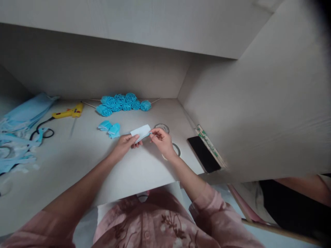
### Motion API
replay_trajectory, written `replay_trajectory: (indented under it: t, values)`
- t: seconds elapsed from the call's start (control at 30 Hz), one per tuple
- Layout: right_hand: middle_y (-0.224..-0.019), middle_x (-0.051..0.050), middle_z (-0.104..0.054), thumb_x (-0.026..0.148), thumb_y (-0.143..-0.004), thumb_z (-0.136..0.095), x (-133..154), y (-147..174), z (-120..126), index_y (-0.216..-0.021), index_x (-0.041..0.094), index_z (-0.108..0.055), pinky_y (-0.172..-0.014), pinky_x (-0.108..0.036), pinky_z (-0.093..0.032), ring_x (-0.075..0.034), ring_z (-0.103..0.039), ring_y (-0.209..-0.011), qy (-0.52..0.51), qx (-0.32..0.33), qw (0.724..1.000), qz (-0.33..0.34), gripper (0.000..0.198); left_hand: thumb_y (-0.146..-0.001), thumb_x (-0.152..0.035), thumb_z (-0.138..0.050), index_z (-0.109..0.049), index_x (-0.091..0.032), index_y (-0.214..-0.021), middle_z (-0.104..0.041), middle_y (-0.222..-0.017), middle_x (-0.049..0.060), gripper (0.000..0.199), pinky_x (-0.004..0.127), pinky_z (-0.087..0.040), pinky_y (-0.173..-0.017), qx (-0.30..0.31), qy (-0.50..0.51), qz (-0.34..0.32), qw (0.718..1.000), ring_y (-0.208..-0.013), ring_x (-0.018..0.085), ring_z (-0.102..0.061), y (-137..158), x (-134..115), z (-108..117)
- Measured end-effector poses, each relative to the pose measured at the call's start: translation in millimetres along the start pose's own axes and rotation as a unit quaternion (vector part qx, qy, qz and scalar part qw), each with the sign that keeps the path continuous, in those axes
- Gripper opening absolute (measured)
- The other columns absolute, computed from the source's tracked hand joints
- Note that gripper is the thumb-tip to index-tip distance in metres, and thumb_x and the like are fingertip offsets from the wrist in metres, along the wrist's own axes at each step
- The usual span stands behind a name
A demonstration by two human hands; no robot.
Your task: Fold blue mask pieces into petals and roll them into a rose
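Observation:
A small folded piece of white and blue mask fabric (pixel 141 131) is held up between my hands above the table. My left hand (pixel 127 143) grips its left lower edge, thumb on top and fingers beneath. At the right end, my right hand (pixel 161 139) pinches the blue corner between thumb and fingertips. Just left of my left hand lie two loose blue rolled petals (pixel 113 130). Partly hidden by my right hand and wrist are a roll of clear tape (pixel 165 128) and a pale tape ring (pixel 177 149).
Several blue fabric roses (pixel 119 100), some on thin sticks, lie at the back. A yellow glue gun (pixel 67 112) with a black cord, stacked blue masks (pixel 28 112) and fabric scraps (pixel 18 151) are left. A phone (pixel 203 154) and wrapped sticks (pixel 210 144) lie by the right partition.

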State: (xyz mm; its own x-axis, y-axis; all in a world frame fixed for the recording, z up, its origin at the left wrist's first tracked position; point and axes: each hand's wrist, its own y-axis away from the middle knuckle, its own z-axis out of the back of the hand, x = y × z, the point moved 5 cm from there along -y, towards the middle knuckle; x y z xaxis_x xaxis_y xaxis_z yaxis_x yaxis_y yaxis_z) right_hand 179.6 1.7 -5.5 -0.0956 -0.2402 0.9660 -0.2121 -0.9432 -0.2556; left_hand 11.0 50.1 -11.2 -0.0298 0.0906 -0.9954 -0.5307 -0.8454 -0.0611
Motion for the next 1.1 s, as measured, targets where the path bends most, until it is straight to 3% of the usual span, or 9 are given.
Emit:
replay_trajectory:
  t: [0.13,0.27,0.43,0.63,0.9,1.1]
  values:
    - [-0.092,-0.002,-0.068,0.035,-0.08,-0.066,2.3,-0.7,0.5,-0.103,0.024,-0.064,-0.064,-0.024,-0.054,-0.013,-0.061,-0.076,-0.049,-0.012,0.999,0.002,0.025,-0.078,-0.055,-0.063,-0.069,-0.014,-0.079,-0.068,-0.073,0.006,0.042,0.026,-0.042,-0.057,0.016,0.002,-0.025,1.0,-0.061,0.013,-0.053,0.2,-3.1,-2.4]
    - [-0.091,-0.001,-0.067,0.032,-0.08,-0.068,2.5,-0.4,-1.2,-0.107,0.024,-0.063,-0.064,-0.023,-0.055,-0.013,-0.062,-0.079,-0.078,-0.006,0.997,0.005,0.029,-0.065,-0.049,-0.075,-0.066,-0.016,-0.073,-0.066,-0.067,0.002,0.035,0.024,-0.041,-0.056,-0.042,-0.029,-0.022,0.998,-0.058,0.012,-0.051,-0.7,-7.0,-2.4]
    - [-0.097,-0.003,-0.068,0.03,-0.077,-0.07,2.8,0.0,-6.9,-0.116,0.024,-0.061,-0.066,-0.025,-0.057,-0.014,-0.063,-0.084,-0.104,0.029,0.994,-0.019,0.039,-0.072,-0.051,-0.069,-0.065,-0.015,-0.063,-0.062,-0.059,0.002,0.037,0.024,-0.04,-0.053,-0.095,-0.036,-0.027,0.994,-0.053,0.011,-0.049,-2.8,-6.6,3.1]
    - [-0.112,-0.006,-0.067,0.038,-0.074,-0.075,0.4,-0.4,-11.3,-0.13,0.025,-0.06,-0.069,-0.027,-0.057,-0.017,-0.061,-0.092,-0.09,0.063,0.992,-0.058,0.06,-0.072,-0.05,-0.07,-0.066,-0.015,-0.063,-0.061,-0.059,0.002,0.036,0.024,-0.037,-0.053,-0.101,-0.048,-0.03,0.993,-0.054,0.011,-0.048,-3.7,-3.9,6.4]
    - [-0.079,0.001,-0.059,0.038,-0.078,-0.071,-1.6,-0.5,-3.4,-0.116,0.023,-0.071,-0.061,-0.023,-0.05,-0.009,-0.052,-0.065,0.012,0.021,0.999,-0.034,0.041,-0.072,-0.05,-0.069,-0.065,-0.015,-0.064,-0.057,-0.057,0.0,0.036,0.024,-0.035,-0.053,-0.083,-0.066,-0.035,0.994,-0.054,0.01,-0.046,-3.9,-4.4,1.8]
    - [-0.084,-0.002,-0.067,0.037,-0.078,-0.068,-3.7,1.1,-9.0,-0.114,0.02,-0.071,-0.06,-0.022,-0.047,-0.01,-0.054,-0.065,0.043,0.062,0.997,-0.033,0.039,-0.066,-0.053,-0.074,-0.066,-0.015,-0.07,-0.062,-0.063,0.001,0.038,0.024,-0.036,-0.054,-0.093,0.014,-0.02,0.995,-0.056,0.011,-0.049,-4.3,-6.3,2.5]
